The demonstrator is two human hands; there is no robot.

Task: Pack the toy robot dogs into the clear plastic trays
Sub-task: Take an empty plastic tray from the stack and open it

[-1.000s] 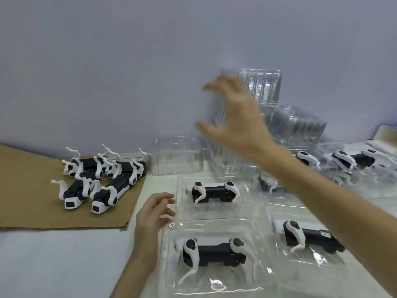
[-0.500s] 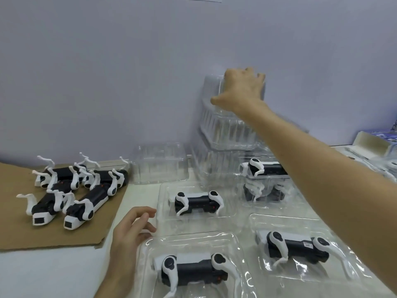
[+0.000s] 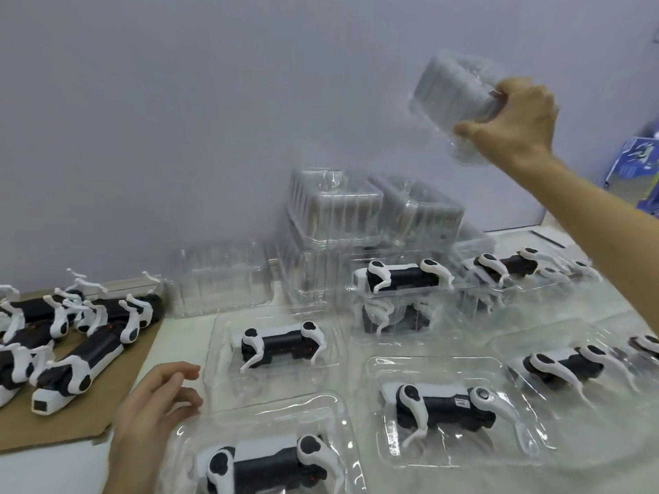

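My right hand grips a clear plastic tray and holds it up in the air against the wall, above the stack of empty trays. My left hand rests on the table with loosely curled fingers, holding nothing, beside the near tray that holds a black and white robot dog. Several more dogs lie in trays across the table, one at the centre and one to the right. Loose dogs lie on the cardboard at the left.
A brown cardboard sheet covers the table's left part. An empty clear tray stands by the wall behind it. A blue box sits at the far right. The grey wall closes the back.
My right hand has lifted a tray off the stack and carried it up and to the right. My left hand has stayed in place on the table.
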